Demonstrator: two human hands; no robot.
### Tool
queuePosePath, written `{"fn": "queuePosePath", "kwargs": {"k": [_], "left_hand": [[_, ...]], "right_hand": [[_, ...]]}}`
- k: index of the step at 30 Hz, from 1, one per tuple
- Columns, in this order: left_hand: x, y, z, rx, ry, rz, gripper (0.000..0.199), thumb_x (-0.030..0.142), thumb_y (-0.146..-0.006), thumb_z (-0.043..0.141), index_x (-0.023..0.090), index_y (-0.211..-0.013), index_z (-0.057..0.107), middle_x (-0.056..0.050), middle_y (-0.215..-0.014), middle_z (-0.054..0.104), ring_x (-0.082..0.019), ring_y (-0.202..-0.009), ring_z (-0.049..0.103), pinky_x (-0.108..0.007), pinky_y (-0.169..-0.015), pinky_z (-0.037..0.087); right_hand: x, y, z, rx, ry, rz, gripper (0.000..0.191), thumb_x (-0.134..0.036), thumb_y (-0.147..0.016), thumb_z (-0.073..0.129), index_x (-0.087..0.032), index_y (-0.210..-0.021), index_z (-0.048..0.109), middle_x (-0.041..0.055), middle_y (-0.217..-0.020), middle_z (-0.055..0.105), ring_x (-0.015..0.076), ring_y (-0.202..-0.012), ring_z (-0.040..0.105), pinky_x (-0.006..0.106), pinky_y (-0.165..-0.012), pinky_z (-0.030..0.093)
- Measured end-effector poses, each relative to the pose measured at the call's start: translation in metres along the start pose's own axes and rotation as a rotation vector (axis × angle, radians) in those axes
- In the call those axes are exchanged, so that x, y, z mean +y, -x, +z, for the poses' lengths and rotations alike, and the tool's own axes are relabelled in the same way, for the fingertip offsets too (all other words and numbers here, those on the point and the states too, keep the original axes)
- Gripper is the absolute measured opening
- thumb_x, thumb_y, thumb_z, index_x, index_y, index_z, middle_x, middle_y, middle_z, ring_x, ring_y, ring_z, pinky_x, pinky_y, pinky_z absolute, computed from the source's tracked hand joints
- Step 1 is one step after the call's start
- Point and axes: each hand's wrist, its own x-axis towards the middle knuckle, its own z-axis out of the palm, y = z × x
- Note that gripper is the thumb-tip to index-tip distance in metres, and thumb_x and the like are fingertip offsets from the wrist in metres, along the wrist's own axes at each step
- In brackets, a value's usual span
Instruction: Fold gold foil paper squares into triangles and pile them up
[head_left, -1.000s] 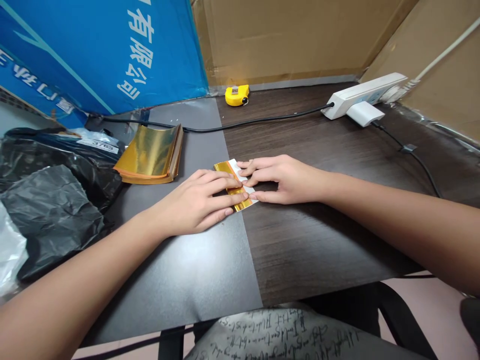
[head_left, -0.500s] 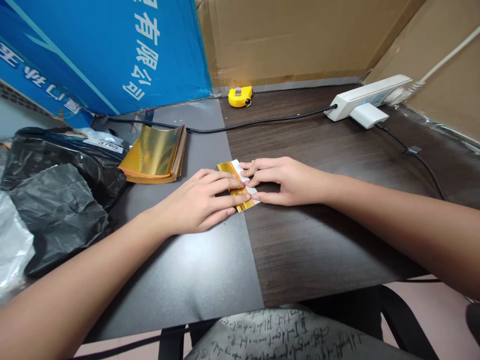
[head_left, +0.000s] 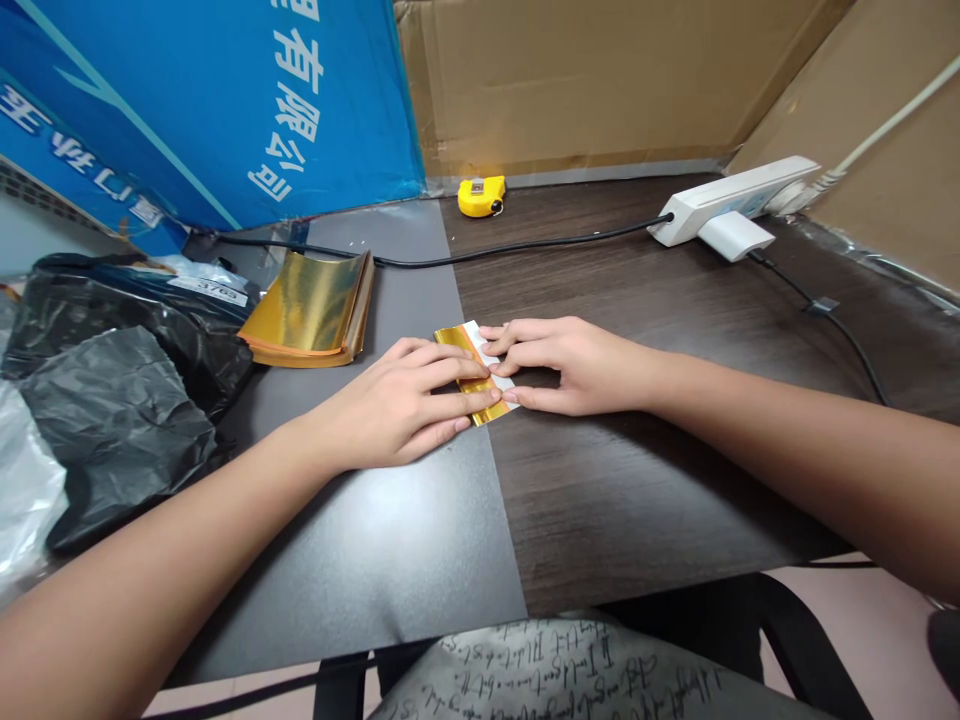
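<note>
One left hand [head_left: 397,400] flat, right hand [head_left: 566,362] half-curled, on gold paper [head_left: 454,338]

Both hands [head_left: 397,405] [head_left: 566,365] rest on a gold-and-white sheet [head_left: 454,339], apparently folded, near a gold stack [head_left: 309,300].

Left forearm [head_left: 225,520] is angled in from lower left, right forearm [head_left: 780,450] from the right; both are bared. Left hand [head_left: 397,400] is laid palm down, fingers fanned slightly. Right hand [head_left: 562,365] is held palm down, fingers bent, thumb stretched toward left fingertips.
</note>
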Motion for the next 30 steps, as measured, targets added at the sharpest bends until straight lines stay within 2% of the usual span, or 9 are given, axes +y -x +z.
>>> {"fn": "queuePosePath", "kwargs": {"k": [9, 14, 20, 25, 30], "left_hand": [[-0.001, 0.001, 0.0, -0.019, 0.016, -0.01, 0.039, 0.033, -0.105, 0.046, 0.027, -0.141, 0.059, -0.009, -0.14, 0.062, -0.026, -0.133, 0.052, -0.044, -0.105, 0.038], [-0.001, 0.001, 0.0, -0.02, 0.018, -0.008, 0.04, 0.035, -0.107, 0.044, 0.027, -0.143, 0.057, -0.01, -0.139, 0.061, -0.026, -0.133, 0.053, -0.044, -0.105, 0.039], [-0.001, 0.0, -0.001, 0.018, -0.011, 0.025, 0.039, 0.033, -0.106, 0.044, 0.024, -0.141, 0.058, -0.013, -0.139, 0.06, -0.026, -0.133, 0.054, -0.043, -0.105, 0.042], [-0.001, 0.002, -0.001, 0.061, -0.027, 0.051, 0.034, 0.03, -0.104, 0.047, 0.024, -0.133, 0.063, -0.009, -0.12, 0.069, -0.021, -0.119, 0.062, -0.04, -0.103, 0.043], [-0.002, 0.005, -0.001, 0.121, -0.043, 0.089, 0.027, 0.029, -0.103, 0.052, 0.023, -0.123, 0.068, -0.008, -0.12, 0.071, -0.019, -0.12, 0.064, -0.04, -0.109, 0.044]], "right_hand": [[-0.005, -0.001, 0.001, 0.01, 0.009, 0.026, 0.025, -0.03, -0.095, 0.063, -0.017, -0.116, 0.067, 0.0128, -0.121, 0.069, 0.0255, -0.127, 0.064, 0.041, -0.105, 0.056], [-0.004, 0.0, 0.003, 0.006, 0.048, 0.023, 0.036, -0.032, -0.096, 0.062, -0.018, -0.129, 0.064, 0.0132, -0.142, 0.062, 0.0247, -0.133, 0.06, 0.043, -0.113, 0.051], [-0.006, -0.001, 0.003, -0.012, 0.092, 0.017, 0.033, -0.031, -0.097, 0.061, -0.015, -0.124, 0.07, 0.0142, -0.14, 0.064, 0.027, -0.136, 0.058, 0.044, -0.116, 0.049], [-0.009, -0.003, 0.0, -0.042, 0.093, 0.04, 0.036, -0.03, -0.097, 0.062, -0.021, -0.132, 0.067, 0.0094, -0.144, 0.062, 0.0262, -0.137, 0.057, 0.046, -0.117, 0.048], [-0.011, -0.004, 0.0, -0.076, 0.135, 0.013, 0.031, -0.025, -0.097, 0.061, -0.021, -0.126, 0.071, 0.007, -0.142, 0.063, 0.0282, -0.141, 0.051, 0.048, -0.121, 0.043]]}}
